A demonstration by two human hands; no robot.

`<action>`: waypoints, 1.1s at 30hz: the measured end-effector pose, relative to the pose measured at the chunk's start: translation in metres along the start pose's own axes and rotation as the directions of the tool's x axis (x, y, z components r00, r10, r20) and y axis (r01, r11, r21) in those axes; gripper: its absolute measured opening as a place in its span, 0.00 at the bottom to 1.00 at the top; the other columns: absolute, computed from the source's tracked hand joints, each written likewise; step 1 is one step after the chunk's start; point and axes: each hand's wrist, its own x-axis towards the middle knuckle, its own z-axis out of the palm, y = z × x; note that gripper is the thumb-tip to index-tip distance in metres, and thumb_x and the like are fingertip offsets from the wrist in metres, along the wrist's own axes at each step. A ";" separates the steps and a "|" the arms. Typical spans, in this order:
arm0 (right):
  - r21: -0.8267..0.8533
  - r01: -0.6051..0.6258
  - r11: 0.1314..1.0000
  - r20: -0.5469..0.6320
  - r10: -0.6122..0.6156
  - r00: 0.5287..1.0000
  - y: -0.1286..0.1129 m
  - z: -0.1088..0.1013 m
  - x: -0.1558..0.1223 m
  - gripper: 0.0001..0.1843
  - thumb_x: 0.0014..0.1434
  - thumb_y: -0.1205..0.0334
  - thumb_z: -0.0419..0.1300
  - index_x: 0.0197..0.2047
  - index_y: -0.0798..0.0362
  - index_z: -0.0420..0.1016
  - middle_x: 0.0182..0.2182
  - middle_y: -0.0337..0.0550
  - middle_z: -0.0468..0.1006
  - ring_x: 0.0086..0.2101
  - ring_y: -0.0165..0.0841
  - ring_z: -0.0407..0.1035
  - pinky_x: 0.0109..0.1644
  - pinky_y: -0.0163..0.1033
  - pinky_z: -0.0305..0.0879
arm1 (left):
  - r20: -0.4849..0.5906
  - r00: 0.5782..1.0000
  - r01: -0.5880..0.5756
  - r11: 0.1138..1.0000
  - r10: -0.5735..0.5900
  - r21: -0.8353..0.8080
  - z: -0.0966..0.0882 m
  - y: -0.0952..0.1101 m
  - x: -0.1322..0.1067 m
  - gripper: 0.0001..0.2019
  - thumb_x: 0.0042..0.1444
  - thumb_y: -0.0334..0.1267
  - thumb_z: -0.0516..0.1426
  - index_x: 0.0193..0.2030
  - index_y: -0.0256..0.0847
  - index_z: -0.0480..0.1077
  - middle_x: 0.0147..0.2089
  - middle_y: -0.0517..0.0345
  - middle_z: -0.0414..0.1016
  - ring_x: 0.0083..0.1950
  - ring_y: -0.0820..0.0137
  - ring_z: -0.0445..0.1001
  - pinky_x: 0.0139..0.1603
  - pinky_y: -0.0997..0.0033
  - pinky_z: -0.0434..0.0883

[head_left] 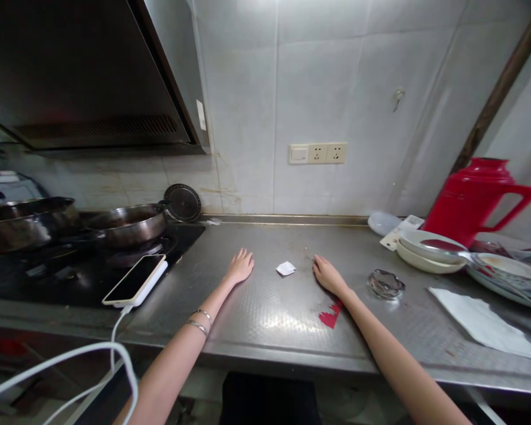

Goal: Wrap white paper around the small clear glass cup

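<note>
My left hand lies flat on the steel counter, fingers a little apart and nothing in it. Two silver bangles circle that wrist. Across from it, my right hand rests on the metal, also holding nothing, with its fingers lying low against the surface. Between the hands sits a small folded white paper, touched by neither. A torn scrap of red paper lies just below the right wrist, close beside the forearm. To the right of that hand is a clear glass ashtray.
At left, a phone with a white cable lies by the stove edge, near two metal pans. Stacked bowls, plates, a red thermos jug and a white napkin occupy the right side. Sockets are on the wall.
</note>
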 end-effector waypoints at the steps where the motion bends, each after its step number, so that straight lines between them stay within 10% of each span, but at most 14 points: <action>1: -0.001 -0.001 1.000 0.002 0.001 1.000 0.000 0.000 0.000 0.21 0.61 0.65 0.46 0.56 0.61 0.64 0.52 0.58 0.72 0.55 0.40 0.64 0.60 0.43 0.57 | 0.003 1.000 -0.001 1.000 0.000 0.007 0.000 0.000 0.000 0.24 0.63 0.41 0.41 0.62 0.33 0.59 0.68 0.41 0.53 0.70 0.57 0.47 0.66 0.52 0.50; 33: 0.068 0.011 0.998 -0.019 -0.010 1.000 -0.015 -0.015 -0.002 0.25 0.59 0.71 0.44 0.59 0.61 0.62 0.57 0.57 0.67 0.59 0.39 0.59 0.63 0.47 0.55 | -0.009 0.999 0.034 0.998 -0.034 -0.047 -0.012 0.004 -0.001 0.22 0.62 0.41 0.44 0.59 0.35 0.63 0.66 0.44 0.57 0.68 0.60 0.53 0.66 0.56 0.52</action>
